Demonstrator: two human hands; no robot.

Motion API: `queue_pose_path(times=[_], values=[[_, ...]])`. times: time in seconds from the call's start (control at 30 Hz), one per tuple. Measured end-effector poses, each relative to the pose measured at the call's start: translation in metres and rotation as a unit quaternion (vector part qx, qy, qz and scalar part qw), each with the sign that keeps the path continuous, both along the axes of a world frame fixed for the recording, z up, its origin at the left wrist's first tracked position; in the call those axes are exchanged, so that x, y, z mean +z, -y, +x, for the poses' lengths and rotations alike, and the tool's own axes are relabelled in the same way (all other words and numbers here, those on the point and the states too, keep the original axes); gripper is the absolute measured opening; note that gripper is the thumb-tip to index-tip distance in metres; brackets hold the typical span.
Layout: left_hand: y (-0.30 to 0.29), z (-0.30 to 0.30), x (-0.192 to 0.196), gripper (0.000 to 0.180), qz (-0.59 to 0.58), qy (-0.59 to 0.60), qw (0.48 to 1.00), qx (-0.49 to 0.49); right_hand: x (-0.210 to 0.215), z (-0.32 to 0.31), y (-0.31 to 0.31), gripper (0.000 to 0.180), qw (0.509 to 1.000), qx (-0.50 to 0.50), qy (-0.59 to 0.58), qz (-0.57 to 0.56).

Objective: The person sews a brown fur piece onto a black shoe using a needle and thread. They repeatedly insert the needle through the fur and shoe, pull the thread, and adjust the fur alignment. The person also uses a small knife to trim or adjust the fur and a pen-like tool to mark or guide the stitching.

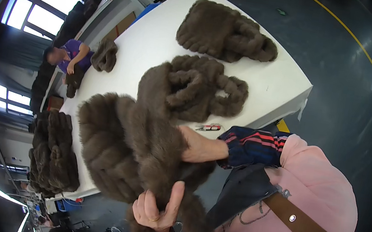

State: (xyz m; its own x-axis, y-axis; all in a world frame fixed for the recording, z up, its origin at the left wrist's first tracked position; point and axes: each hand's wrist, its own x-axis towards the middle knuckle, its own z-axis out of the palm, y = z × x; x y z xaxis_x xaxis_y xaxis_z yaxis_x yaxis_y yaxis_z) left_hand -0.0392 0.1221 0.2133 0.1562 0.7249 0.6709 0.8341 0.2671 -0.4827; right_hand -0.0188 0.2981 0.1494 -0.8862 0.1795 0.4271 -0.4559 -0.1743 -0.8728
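A brown fur garment (117,140) with ribbed rows is bunched at the table's near edge, partly off it. My right hand (193,146), in a dark striped cuff, reaches in from the right and grips the fur; its fingertips are buried in the pile. Lower down, my left hand (154,210) holds a hanging part of the same garment, its fingers curled and its thumb sticking up. A thin thread seems to hang beside this hand. Small red-handled thread snips (210,127) lie on the table near my right wrist.
Two more brown fur garments (194,86) (225,32) lie on the white table (289,82). Across it a person in purple (73,52) handles fur pieces. Stacked fur (51,154) stands along the far left edge. Grey floor with a yellow line (360,38) is beyond the table.
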Motion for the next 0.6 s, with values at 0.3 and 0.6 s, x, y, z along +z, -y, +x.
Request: queue_pose_path(times=[0.3,0.6], values=[[-0.224,-0.042,0.077,0.028,0.077,-0.118,0.990,0.005,0.100,-0.031,-0.200,0.025,0.934,-0.255,-0.250,0.037],[-0.390,-0.006,-0.090,0.046,-0.472,0.399,0.784,-0.056,-0.129,-0.028,-0.492,0.045,0.828,-0.400,0.278,0.277]])
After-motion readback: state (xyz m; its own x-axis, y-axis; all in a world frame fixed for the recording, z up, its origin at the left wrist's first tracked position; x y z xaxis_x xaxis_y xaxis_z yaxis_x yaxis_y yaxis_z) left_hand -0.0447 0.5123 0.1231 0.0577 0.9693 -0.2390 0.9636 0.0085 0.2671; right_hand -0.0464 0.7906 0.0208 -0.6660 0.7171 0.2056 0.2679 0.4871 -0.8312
